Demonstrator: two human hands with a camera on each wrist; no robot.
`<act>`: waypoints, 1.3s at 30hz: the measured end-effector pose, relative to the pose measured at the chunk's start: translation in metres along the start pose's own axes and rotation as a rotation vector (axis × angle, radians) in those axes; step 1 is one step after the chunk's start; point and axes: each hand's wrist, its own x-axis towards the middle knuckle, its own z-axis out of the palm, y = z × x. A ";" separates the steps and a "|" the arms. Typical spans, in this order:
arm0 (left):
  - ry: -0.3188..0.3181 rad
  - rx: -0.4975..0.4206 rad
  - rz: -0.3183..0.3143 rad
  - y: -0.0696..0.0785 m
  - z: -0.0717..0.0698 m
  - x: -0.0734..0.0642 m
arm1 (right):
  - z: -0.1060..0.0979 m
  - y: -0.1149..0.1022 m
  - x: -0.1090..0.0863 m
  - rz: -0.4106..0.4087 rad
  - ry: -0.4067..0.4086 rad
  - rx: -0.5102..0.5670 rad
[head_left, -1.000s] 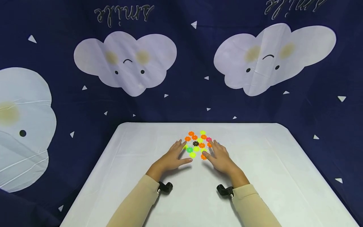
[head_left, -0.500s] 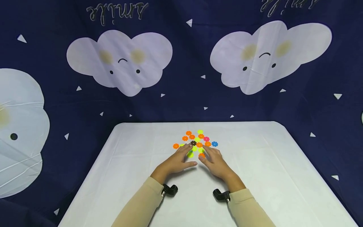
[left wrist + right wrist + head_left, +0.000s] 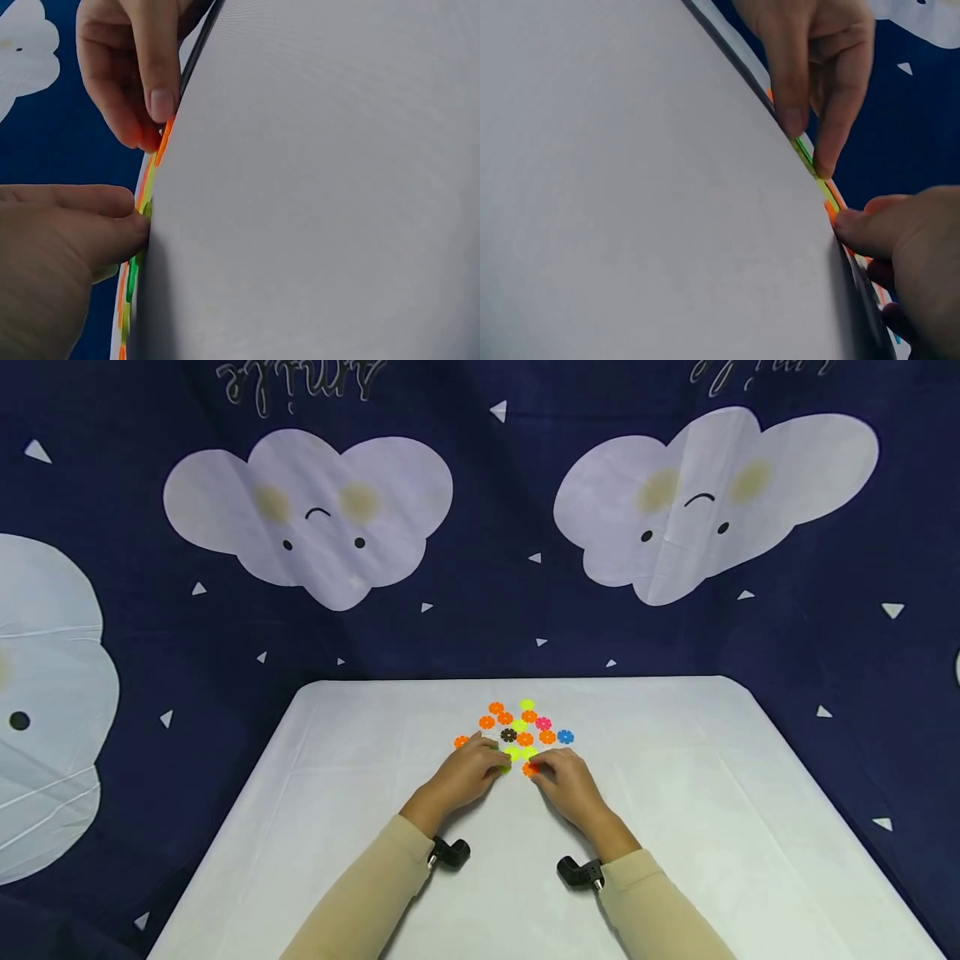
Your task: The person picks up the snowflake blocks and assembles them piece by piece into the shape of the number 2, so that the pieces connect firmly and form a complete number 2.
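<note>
Notched flat plastic discs, like interlocking snowflake discs, lie in a loose cluster toward the far side of the white table. My left hand pinches a yellow-green disc at the cluster's near edge, thumb and fingertips together. Beside it, my right hand pinches an orange disc between thumb and fingers. In the left wrist view, this orange disc stands edge-on at the right hand's fingertips. The right wrist view has the left hand at the yellow-green disc. Both discs are low at the tabletop.
Around the hands lie a black disc, a pink disc, a blue disc and several orange and yellow ones. Behind the table hangs a dark blue curtain with cloud prints. Each wrist carries a black camera mount.
My hands have come in over the near edge of the cluster, the left moving right. Their spread fingers have closed to pinch a yellow-green disc and an orange disc. The head view has shifted slightly.
</note>
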 end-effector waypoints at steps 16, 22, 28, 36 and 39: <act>-0.072 -0.118 -0.309 -0.002 -0.005 0.015 | 0.003 -0.004 0.007 0.153 -0.034 0.047; -0.013 -0.244 -0.313 -0.003 -0.006 0.010 | 0.005 -0.007 0.002 0.137 0.052 0.170; 0.085 -0.367 -0.296 -0.002 -0.002 0.000 | 0.008 -0.016 0.001 0.209 0.181 0.432; 0.249 -0.561 -0.337 0.004 0.000 -0.010 | 0.013 -0.026 -0.003 0.332 0.121 0.682; 0.258 -0.647 -0.341 0.006 0.001 -0.013 | 0.015 -0.029 -0.005 0.384 0.093 0.736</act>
